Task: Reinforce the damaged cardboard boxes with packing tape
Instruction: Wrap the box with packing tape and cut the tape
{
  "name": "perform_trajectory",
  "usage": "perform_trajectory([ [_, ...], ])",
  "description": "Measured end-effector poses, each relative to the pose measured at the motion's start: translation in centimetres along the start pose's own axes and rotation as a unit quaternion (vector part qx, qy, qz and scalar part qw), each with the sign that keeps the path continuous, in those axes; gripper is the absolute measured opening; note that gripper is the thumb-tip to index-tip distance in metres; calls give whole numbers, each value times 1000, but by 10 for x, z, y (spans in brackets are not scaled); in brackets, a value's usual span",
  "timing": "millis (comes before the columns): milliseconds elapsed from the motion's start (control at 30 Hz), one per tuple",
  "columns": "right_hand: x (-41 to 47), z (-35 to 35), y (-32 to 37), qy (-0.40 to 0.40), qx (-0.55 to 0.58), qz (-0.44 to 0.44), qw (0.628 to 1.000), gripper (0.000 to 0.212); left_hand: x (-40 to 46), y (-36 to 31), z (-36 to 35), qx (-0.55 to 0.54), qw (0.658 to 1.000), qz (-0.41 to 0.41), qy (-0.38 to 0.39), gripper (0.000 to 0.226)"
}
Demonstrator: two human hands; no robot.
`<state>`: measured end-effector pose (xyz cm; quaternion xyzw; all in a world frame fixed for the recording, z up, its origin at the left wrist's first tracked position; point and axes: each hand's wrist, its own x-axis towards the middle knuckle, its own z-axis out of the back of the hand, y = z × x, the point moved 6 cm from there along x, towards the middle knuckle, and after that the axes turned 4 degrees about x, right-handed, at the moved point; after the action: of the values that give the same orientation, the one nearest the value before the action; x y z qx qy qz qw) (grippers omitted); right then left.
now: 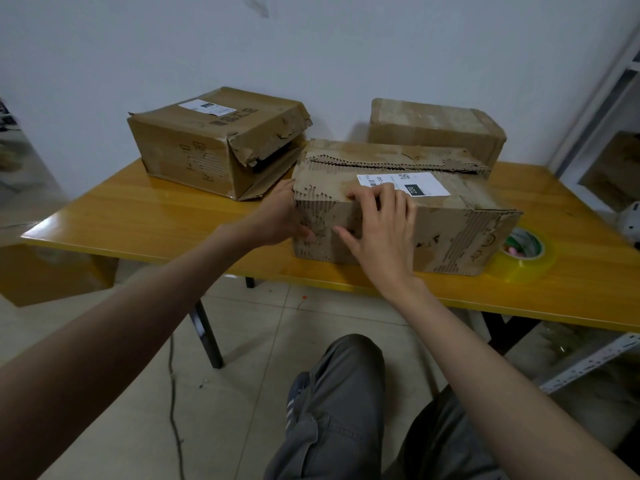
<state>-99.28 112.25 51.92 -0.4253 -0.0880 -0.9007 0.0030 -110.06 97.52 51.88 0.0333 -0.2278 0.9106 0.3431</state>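
I see my left hand (pixel 277 216) cupping the near box's (pixel 450 233) left end and my right hand (pixel 384 230) flat on its front edge, fingers spread, with the tape roll (pixel 524 254) just right of it on the table (pixel 156 216)

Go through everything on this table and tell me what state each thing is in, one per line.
Front box: closed, outer paper stripped, both hands on it.
Left box: torn open at its right corner.
Back box: closed, scuffed.
Tape roll: lying flat, untouched.
Left hand: open, against the front box's left end.
Right hand: open, fingers spread over its top front edge.
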Motion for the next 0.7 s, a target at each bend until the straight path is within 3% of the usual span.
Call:
perform_trajectory([
  [267, -1, 0, 0, 1, 1, -2, 1000, 58, -3, -2, 2, 12, 1000, -2, -20, 79],
  [467, 1, -1, 2, 3, -6, -8, 1000, 58, 4, -4, 3, 68, 996, -13, 53, 75],
  [700, 1, -1, 4, 15, -11, -14, 1000, 63, 1, -2, 2, 31, 999, 2, 26, 80],
])
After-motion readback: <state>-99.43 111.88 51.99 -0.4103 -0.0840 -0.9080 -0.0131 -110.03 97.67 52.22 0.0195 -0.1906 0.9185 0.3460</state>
